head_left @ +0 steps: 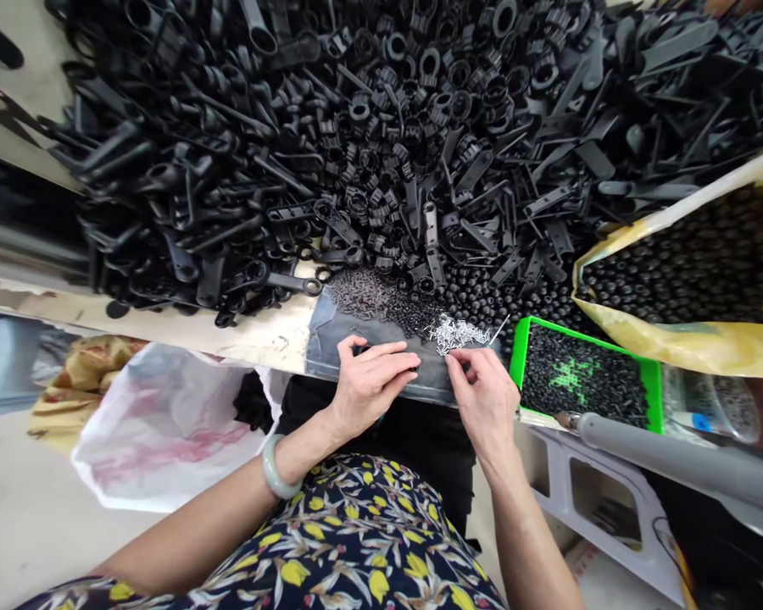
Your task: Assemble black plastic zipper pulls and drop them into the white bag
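Loose black plastic parts and silver pins, with two bare hands at the tabletop edge

Hands: The left hand (372,381) and right hand (485,396) are held apart from each other. The left hand's fingers are stretched towards the right hand, its thumb tucked beneath; whether anything is held there cannot be told. The right hand's thumb and index finger are drawn close at the near edge of the silver pins (454,333); whether a pin is gripped is not shown.

Small parts: The silver pins are heaped on a dark mat (336,343), laid over the pale tabletop (286,339). Small grey-brown pieces (359,292) are piled to their left, loose black beads (476,292) behind.

Larger parts: Ring-ended levers (292,282), ribbed collars (356,203) and flat black strips (680,47) are banked beyond, mixed where the piles meet.

Containers: Small black and green pieces are kept in a green tray (518,360), right of the hands. More beads are held in a yellow-edged sack (667,335) behind it.

Stage: Parts are laid out loose, roughly by kind, and the silver pins are within reach. Many parts are seemingly left unjoined; whether any have been joined cannot be told, and no finished count can be given
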Demonstrator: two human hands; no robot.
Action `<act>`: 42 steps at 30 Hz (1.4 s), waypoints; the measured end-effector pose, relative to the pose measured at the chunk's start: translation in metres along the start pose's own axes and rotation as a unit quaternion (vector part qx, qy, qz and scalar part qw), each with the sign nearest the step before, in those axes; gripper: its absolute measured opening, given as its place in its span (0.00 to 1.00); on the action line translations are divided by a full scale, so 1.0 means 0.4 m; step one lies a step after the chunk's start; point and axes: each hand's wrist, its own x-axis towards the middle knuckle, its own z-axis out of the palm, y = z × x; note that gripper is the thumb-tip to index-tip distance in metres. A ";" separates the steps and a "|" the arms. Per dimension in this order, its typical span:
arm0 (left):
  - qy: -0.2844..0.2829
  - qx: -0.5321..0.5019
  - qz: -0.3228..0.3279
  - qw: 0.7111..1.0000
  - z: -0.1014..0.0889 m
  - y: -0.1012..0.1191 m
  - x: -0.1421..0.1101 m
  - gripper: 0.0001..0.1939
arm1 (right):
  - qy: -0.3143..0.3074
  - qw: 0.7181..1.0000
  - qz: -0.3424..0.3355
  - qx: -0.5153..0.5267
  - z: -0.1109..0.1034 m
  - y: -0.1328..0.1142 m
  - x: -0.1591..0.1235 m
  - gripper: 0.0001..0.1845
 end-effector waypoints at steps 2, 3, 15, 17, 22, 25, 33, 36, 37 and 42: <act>0.000 0.000 -0.014 1.000 0.001 0.000 0.000 0.04 | 0.001 1.000 0.003 0.006 -0.002 -0.001 -0.001 0.08; 0.002 -0.001 -0.020 1.000 0.002 0.001 0.000 0.04 | 0.001 1.000 0.004 0.012 -0.003 -0.001 -0.002 0.08; -0.010 -0.001 -0.031 0.999 0.006 0.006 0.004 0.02 | 0.012 0.999 -0.019 0.041 -0.011 -0.005 -0.004 0.06; -0.018 0.006 -0.035 0.999 0.007 0.006 0.004 0.02 | 0.025 0.998 -0.027 0.048 -0.021 -0.013 -0.004 0.05; -0.027 0.004 -0.050 0.998 0.005 0.009 0.009 0.03 | 0.041 0.986 -0.092 0.130 -0.032 -0.046 -0.010 0.04; -0.033 -0.005 -0.058 0.998 0.002 0.011 0.011 0.02 | 0.020 0.978 -0.155 0.137 -0.011 -0.057 -0.014 0.07; -0.026 -0.031 -0.070 0.997 0.004 0.005 0.008 0.02 | 0.047 0.953 -0.289 0.075 0.032 -0.033 -0.021 0.16; -0.027 -0.033 -0.074 0.996 0.005 0.003 0.007 0.02 | 0.039 0.944 -0.324 0.057 0.028 -0.019 -0.020 0.22; -0.028 -0.033 -0.074 0.996 0.006 0.002 0.006 0.02 | 0.032 0.942 -0.329 0.055 0.026 -0.016 -0.018 0.22; -0.025 -0.036 -0.069 0.997 0.006 0.003 0.003 0.04 | -0.025 0.945 -0.323 0.049 0.007 -0.020 -0.010 0.25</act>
